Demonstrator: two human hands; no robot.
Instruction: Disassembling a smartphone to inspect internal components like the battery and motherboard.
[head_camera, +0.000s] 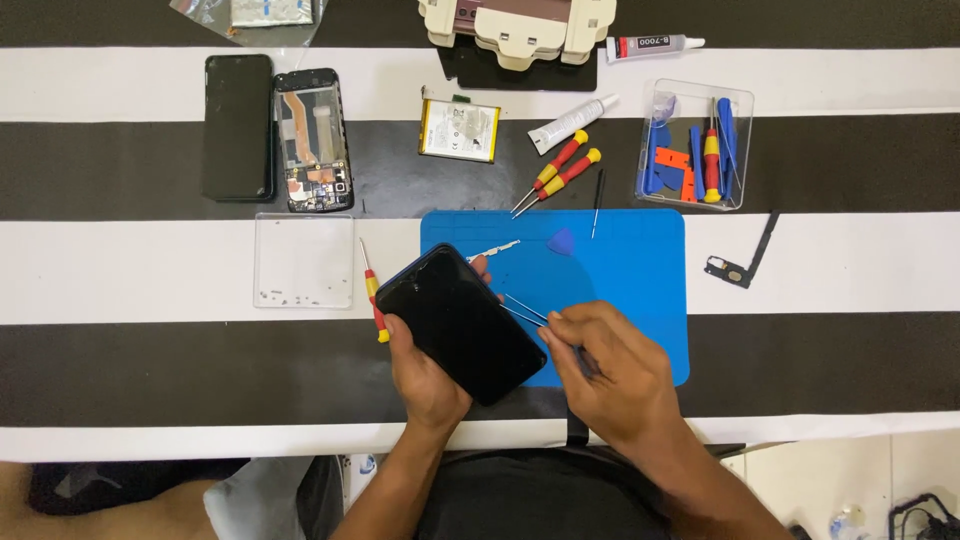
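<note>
- Blue work mat (640, 290) sits centre frame, a soft bed under the job.
- Black phone (460, 322), lower centre, is cradled tilted in the closed left hand (425, 375), edge presented.
- Right hand (605, 370) pinches fine tweezers (525, 310), tips at that edge.

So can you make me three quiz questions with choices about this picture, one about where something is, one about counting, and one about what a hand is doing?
1. Where is the blue mat?
A. under the hands
B. inside the clear box
C. on the floor

2. How many red and yellow screwdrivers lie side by side above the mat?
A. five
B. two
C. none

3. What is the left hand doing?
A. resting flat
B. holding the black phone
C. pointing up

Answers:
1 A, the mat lies on the striped table beneath both hands.
2 B, a pair lies there.
3 B, its fingers wrap the phone while the right hand holds tweezers.
</note>
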